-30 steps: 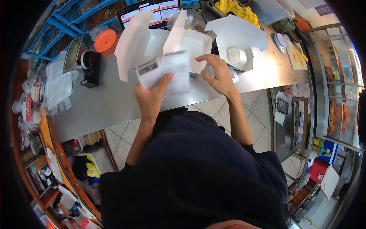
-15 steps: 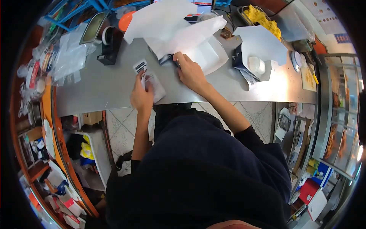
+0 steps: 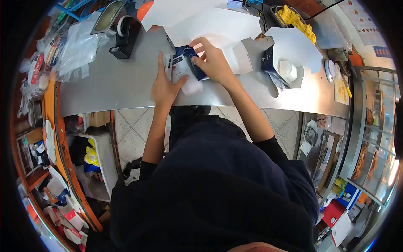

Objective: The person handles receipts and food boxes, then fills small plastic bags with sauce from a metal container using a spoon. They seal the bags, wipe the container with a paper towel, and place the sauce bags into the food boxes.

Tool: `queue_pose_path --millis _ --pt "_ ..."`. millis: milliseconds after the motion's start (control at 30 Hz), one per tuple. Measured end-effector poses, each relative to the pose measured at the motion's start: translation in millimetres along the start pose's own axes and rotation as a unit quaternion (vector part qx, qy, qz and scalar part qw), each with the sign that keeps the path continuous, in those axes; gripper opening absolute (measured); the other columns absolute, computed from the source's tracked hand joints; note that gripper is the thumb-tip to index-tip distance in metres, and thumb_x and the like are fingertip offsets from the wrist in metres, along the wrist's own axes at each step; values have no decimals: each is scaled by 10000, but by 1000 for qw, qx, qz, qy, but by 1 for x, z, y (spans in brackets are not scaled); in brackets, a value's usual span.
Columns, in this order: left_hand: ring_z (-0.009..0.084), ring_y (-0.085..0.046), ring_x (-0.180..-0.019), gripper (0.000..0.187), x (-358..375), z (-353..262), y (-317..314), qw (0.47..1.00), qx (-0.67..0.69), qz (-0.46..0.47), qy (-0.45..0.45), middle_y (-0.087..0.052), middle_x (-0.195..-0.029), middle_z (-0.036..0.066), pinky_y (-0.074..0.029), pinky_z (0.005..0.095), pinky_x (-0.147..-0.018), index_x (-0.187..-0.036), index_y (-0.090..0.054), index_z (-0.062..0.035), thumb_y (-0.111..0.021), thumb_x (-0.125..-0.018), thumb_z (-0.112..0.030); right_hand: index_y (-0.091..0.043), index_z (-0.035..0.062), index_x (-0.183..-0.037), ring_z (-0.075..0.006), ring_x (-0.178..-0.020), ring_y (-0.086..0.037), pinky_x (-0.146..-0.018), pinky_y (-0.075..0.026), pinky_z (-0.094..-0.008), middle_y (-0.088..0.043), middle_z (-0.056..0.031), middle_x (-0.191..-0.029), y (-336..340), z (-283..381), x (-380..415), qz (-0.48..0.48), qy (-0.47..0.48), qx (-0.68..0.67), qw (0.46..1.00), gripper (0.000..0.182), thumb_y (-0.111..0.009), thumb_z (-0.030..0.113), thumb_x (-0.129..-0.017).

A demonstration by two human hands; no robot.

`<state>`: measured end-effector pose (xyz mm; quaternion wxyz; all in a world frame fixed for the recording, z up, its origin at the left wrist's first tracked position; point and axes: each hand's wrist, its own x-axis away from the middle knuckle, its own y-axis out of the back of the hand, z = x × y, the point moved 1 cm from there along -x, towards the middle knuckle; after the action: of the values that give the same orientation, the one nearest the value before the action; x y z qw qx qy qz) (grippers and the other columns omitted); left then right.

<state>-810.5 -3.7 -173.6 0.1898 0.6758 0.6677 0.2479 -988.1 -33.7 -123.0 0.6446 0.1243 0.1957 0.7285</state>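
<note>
My left hand is spread, index finger pointing up, its thumb against a white printed label and a small translucent packet. The label lies against the dark blue side of an opened box with white flaps. Bent but apart, the fingers of my right hand are at the box's near edge, over its blue side. To the right stands a second open box, dark blue outside, with a round white container in it.
A black tape dispenser and a metal tray stand at the back left, beside clear plastic bags. Yellow food fills a container at the back right. The steel counter's near edge runs before my body.
The packet and label have moved right, up to the box's blue side. My left hand has opened out. The box's white flaps have shifted, and more of its blue side shows.
</note>
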Motion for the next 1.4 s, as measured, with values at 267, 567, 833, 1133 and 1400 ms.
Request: queue_pose_path --millis 267,567,833,1133,1400 --pt "349 -621 -1063 1353 5 6 -8 992 9 56 -112 -618 -1233 144 -515 399 -847 -1526 47 -202 -898 -557 -198 -508 63 -1187 -267 -768 -677 -692 -537 -350 -650 -213 -1091 -28 -21 -4 29 21 3 999 406 -674 101 -819" --pt "238 -550 -1167 710 20 21 63 902 425 53 56 -515 -1347 179 -463 357 -960 -1504 -177 -87 -583 -935 -208 -524 39 -1201 -382 -865 -630 -770 -493 -456 -637 -225 -956 -12 -2 10 -23 103 18 994 376 -649 176 -874" --pt "300 -559 -1193 482 28 -82 88 794 601 88 28 -540 -1296 237 -486 392 -983 -1421 -354 27 -396 -960 -105 -645 13 -1011 -212 -772 -634 -642 -497 -317 -664 -124 -956 -16 69 51 -24 173 -173 969 268 -712 215 -848" --pt "357 -535 -1196 630 20 -85 159 832 551 13 -66 -541 -1220 218 -523 579 -903 -1474 -280 -29 -393 -855 1 -666 -82 -976 -102 -550 -590 -481 -446 -231 -640 -70 -705 -59 104 63 159 -75 -365 914 275 -645 187 -926" --pt "379 -507 -1234 581 74 -13 279 815 575 -41 -57 -477 -1341 270 -483 575 -960 -1489 -253 -57 -386 -924 -65 -672 -71 -947 -108 -567 -590 -539 -459 -245 -638 -75 -691 -171 169 56 279 -57 -364 887 235 -628 159 -930"
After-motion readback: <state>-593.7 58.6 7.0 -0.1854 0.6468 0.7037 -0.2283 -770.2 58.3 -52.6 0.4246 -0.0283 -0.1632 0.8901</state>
